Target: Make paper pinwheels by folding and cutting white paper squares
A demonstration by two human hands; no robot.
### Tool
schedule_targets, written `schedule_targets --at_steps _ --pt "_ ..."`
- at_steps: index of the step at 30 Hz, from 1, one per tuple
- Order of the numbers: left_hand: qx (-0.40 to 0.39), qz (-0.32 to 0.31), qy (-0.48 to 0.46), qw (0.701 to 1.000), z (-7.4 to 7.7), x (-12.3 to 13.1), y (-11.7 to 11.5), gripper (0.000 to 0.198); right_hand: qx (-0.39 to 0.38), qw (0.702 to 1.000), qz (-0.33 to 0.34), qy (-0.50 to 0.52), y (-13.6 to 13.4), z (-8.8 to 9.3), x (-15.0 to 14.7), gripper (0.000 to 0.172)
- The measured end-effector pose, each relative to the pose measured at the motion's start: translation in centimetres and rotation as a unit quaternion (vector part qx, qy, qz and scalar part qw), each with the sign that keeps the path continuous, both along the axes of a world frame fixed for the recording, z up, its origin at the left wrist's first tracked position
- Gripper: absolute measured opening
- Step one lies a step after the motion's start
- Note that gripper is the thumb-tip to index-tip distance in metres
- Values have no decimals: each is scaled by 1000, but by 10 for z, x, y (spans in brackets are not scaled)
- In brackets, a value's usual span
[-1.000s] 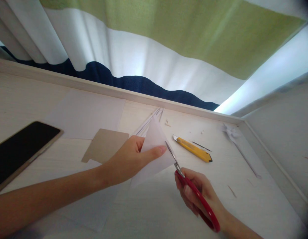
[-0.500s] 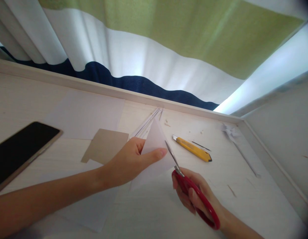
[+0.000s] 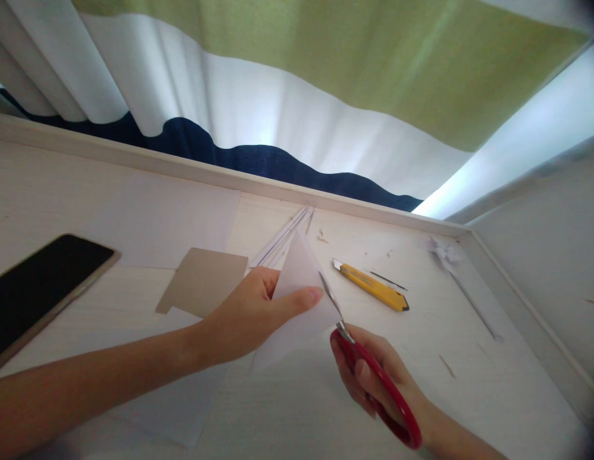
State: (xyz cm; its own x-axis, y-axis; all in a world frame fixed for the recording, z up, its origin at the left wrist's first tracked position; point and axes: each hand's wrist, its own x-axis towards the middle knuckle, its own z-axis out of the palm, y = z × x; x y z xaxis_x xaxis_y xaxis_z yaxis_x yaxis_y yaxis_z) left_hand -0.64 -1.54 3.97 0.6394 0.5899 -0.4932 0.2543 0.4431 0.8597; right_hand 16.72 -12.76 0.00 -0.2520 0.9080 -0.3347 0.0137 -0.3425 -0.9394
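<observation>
Between the thumb and fingers of my left hand (image 3: 258, 313) is a folded piece of white paper (image 3: 297, 268), its pointed tip facing away from me. My right hand (image 3: 373, 364) grips red-handled scissors (image 3: 397, 402). The scissor blades lie along the paper's right edge, close to my left thumb tip. Whether the lower blade is behind the paper is hidden. A yellow utility knife (image 3: 373, 287) with a bit of blade out lies on the table beyond the scissors, beside a thin dark stick (image 3: 387, 280).
On the left lie a black phone (image 3: 42, 287), a brown cardboard piece (image 3: 205, 278) and white sheets (image 3: 167, 223). Folded paper strips (image 3: 282, 236) rest near the raised back edge (image 3: 258, 188). A white paper pinwheel on a stick (image 3: 447, 252) lies at right. Curtains (image 3: 277, 96) hang behind.
The scissor handles have shifted slightly down and left, and the handle loops look closer together. My left hand and the paper have barely moved.
</observation>
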Motion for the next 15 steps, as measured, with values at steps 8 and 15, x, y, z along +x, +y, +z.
schedule_targets --at_steps 8,15 --pt "-1 -6 6 1000 -1 -1 0 30 -7 1000 -5 -16 0 2 -2 43" --pt "-2 -9 -4 1000 0 -1 0 28 -1 1000 -9 -15 1 3 -3 43"
